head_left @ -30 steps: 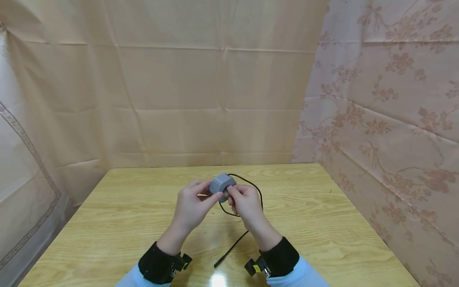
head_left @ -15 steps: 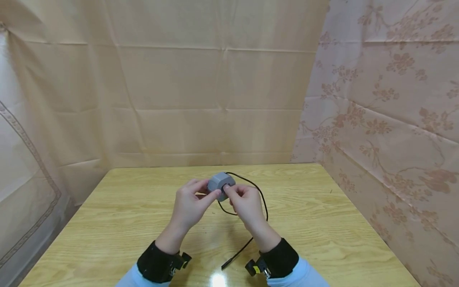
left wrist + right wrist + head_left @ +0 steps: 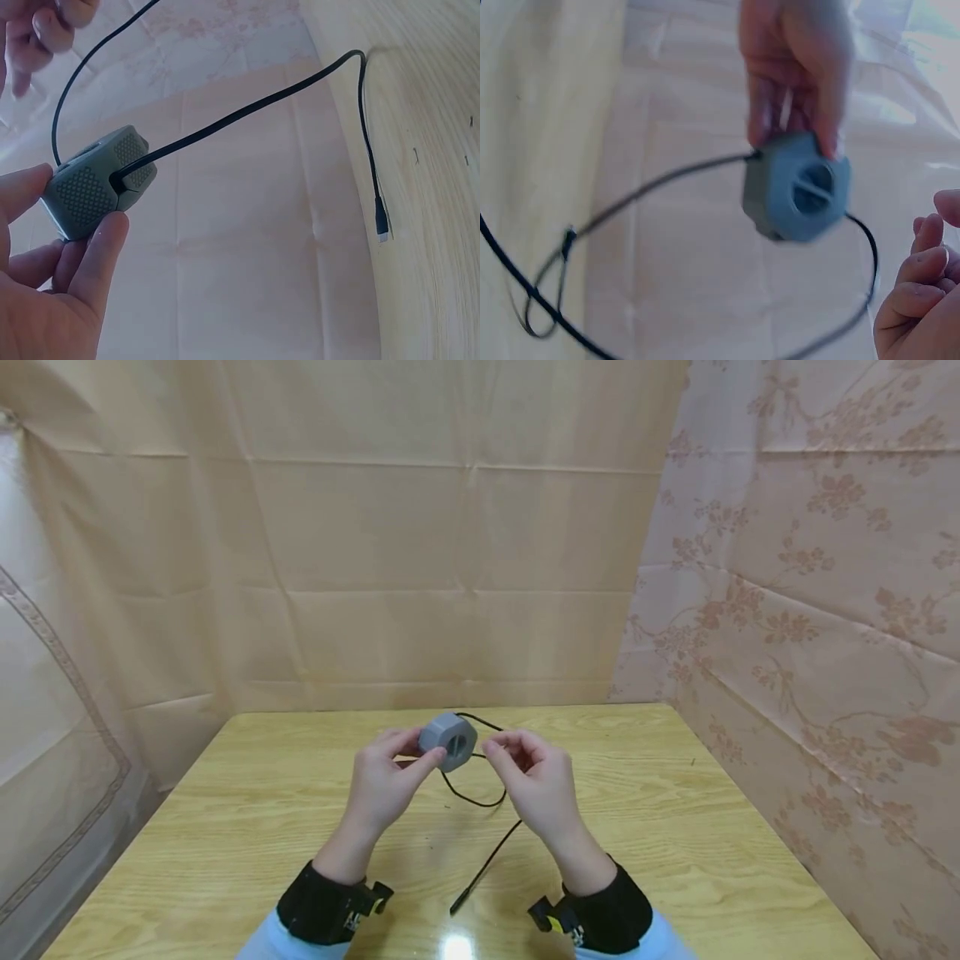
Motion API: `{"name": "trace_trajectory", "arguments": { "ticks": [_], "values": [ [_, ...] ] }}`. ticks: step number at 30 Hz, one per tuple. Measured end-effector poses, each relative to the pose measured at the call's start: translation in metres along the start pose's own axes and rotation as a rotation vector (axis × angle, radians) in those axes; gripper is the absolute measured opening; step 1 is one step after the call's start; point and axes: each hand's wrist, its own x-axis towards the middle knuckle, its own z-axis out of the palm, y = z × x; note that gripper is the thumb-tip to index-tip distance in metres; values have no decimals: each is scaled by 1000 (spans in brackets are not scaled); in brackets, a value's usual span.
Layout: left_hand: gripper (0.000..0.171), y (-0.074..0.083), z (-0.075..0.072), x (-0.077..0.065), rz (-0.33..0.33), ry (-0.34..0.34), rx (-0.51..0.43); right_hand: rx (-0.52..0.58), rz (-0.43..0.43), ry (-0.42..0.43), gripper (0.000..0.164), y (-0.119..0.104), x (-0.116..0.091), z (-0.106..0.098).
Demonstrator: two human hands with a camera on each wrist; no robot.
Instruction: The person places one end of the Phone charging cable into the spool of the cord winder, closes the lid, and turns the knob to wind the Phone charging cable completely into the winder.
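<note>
My left hand [image 3: 381, 783] pinches a grey, many-sided cable winder [image 3: 437, 735] between thumb and fingers, above the table. A round recess with a bar across it shows in its face in the right wrist view. Black cable [image 3: 225, 121] leaves the winder on two sides. To the right of the winder, apart from it, is my right hand [image 3: 546, 789], its fingers loosely curled. Nothing shows between the fingers of the right hand [image 3: 922, 289] in the right wrist view. The cable's plug [image 3: 382, 223] hangs at the free end.
The wood-patterned table [image 3: 225, 827] spreads beneath both hands. A beige cloth [image 3: 360, 543] hangs behind it and a flowered cloth [image 3: 810, 610] along the right. A strap with a small camera sits on each wrist.
The right hand has come away from the winder's face and moved right, uncovering the recess. The left hand has shifted slightly left with the winder. The hanging cable has swung.
</note>
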Motion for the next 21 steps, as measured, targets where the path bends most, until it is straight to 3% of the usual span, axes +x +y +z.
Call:
{"name": "trace_trajectory", "arguments": {
  "ticks": [4, 10, 15, 21],
  "values": [
    [35, -2, -3, 2, 10, 5, -47, -21, -65, 83, 7, -1, 6, -17],
    [35, -4, -7, 3, -17, -38, -98, -55, -74, 157, 9, 6, 13, -37],
    [36, -5, -8, 3, -47, -75, -134, -123, -112, 140, 7, 11, 15, -45],
    [36, -5, -10, 3, -89, -122, -176, -334, -172, 34, 6, 16, 18, -48]
  ]
}}
